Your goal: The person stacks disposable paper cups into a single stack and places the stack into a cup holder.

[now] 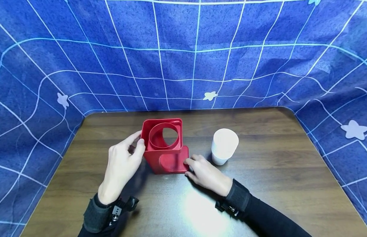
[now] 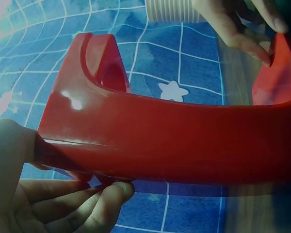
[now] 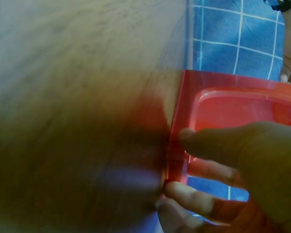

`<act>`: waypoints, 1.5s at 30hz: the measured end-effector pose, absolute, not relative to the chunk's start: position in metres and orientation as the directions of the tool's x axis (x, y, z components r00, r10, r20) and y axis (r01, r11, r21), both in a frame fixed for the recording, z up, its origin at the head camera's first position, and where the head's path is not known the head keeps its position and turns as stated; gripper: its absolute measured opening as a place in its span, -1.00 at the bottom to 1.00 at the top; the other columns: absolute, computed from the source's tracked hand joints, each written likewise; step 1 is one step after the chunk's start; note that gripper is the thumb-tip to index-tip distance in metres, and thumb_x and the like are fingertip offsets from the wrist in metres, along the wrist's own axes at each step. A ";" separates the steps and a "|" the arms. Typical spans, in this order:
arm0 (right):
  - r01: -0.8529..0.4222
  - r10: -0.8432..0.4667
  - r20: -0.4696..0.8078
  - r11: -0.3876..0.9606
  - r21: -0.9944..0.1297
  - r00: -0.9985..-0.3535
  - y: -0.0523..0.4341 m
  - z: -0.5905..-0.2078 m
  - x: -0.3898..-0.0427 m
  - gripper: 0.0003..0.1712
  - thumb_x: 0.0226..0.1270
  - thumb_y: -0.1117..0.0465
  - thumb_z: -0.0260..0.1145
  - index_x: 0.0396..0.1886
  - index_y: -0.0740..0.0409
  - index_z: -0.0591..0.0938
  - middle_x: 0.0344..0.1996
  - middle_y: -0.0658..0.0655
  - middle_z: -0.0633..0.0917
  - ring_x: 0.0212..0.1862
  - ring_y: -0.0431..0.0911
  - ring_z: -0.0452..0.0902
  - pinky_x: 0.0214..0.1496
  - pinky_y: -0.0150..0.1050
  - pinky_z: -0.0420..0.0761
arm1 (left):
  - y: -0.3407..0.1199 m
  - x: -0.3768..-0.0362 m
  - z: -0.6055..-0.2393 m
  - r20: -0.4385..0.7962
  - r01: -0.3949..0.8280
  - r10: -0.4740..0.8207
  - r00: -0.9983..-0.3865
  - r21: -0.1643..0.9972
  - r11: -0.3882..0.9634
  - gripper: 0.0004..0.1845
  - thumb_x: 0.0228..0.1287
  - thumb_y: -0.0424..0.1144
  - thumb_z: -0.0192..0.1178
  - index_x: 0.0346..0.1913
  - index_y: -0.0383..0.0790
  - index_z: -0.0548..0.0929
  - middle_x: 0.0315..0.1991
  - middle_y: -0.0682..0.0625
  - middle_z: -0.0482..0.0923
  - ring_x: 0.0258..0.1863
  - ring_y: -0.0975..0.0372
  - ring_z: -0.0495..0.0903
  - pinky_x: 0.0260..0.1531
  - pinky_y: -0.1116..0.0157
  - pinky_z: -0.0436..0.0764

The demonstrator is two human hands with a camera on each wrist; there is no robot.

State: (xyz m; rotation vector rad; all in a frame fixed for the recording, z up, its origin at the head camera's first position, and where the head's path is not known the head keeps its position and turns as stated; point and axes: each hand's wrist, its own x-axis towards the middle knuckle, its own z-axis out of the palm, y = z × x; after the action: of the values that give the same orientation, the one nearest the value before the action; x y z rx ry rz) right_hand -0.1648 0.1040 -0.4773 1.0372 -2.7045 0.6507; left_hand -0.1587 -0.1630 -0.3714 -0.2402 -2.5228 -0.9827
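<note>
A red plastic cup holder (image 1: 155,161) stands on the table, with a round ring in its square top and a flat base reaching to the right. My left hand (image 1: 121,164) grips its upper left side between thumb and fingers; in the left wrist view the fingertips (image 2: 119,191) press along the side's edge. At the base's right edge, my right hand (image 1: 208,174) pinches the rim, with the thumb (image 3: 208,141) on top and fingers beneath in the right wrist view. A stack of white cups (image 1: 224,144) stands right of the holder, touched by neither hand.
The wooden table (image 1: 269,158) extends around the holder and cups, with a bright glare near its front middle. A blue curtain (image 1: 177,62) with white grid lines and stars hangs behind the table and along both sides.
</note>
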 end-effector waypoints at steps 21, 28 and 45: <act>-0.748 -0.566 0.493 0.552 -0.370 -0.661 0.160 -0.396 -0.114 -0.41 0.35 0.08 0.47 0.31 0.15 0.56 0.18 0.04 0.62 0.21 -0.13 0.56 0.32 -0.26 0.55 | -0.166 -0.159 -0.377 0.475 0.323 -0.028 -0.880 0.640 0.697 -0.65 0.49 -0.22 0.17 0.23 -0.19 0.69 -0.09 -0.04 0.80 -0.47 0.26 0.59 -0.42 0.58 0.48; -0.751 -0.480 0.598 0.551 -0.364 -0.642 0.184 -0.369 -0.112 -0.42 0.53 -0.11 0.25 0.32 0.18 0.57 0.20 0.13 0.64 0.24 -0.05 0.56 0.46 -0.48 0.32 | -0.167 -0.158 -0.377 0.461 0.317 -0.030 -0.887 0.654 0.687 -0.64 0.50 -0.21 0.16 0.25 -0.18 0.67 -0.03 -0.05 0.79 -0.44 0.22 0.62 -0.37 0.61 0.51; -0.522 -0.177 0.561 0.656 -0.545 -0.809 0.227 -0.362 -0.140 -0.14 0.07 0.27 0.60 0.42 0.12 0.49 0.32 0.17 0.58 0.22 -0.01 0.52 0.29 -0.47 0.38 | -0.162 -0.158 -0.377 0.436 0.310 -0.023 -0.899 0.676 0.669 -0.59 0.53 -0.19 0.12 0.36 -0.06 0.62 0.12 -0.08 0.74 -0.35 0.15 0.72 -0.26 0.66 0.53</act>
State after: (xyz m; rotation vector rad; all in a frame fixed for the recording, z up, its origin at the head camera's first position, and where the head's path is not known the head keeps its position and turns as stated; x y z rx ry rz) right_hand -0.1398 0.2274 -0.3616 0.5450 -2.4082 0.9973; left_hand -0.1583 -0.1622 -0.3769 -0.2245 -2.4734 -1.1096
